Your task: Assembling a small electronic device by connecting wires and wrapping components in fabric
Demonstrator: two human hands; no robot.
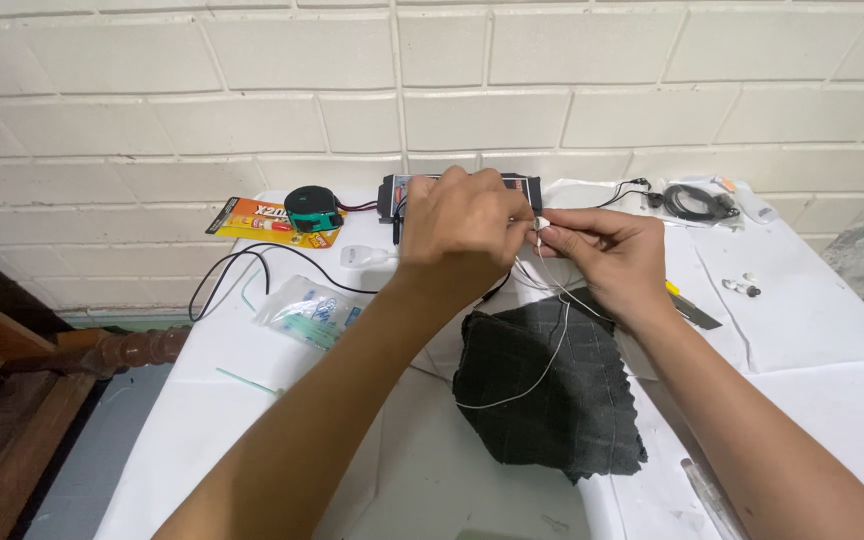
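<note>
Fingers (535, 222): both hands pinch a small white earbud (542, 224), steadying it
Wire (542, 375): hangs over dark cloth (552, 390), mid-worktop (812, 330)

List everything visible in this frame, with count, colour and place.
white earbud: one, white, pinched between both hands
white cable: one, white, hanging from the earbud over the cloth
dark cloth: one, dark grey, table centre
glue card: one, orange, rear left
green round tool: one, green and black, on the glue card
plastic bag: one, clear, left of the forearm
black cable: one, black, left
black earphones: one coil, black, rear right
table: one, white-covered
left hand: on the earbud
right hand: on the earbud
</note>
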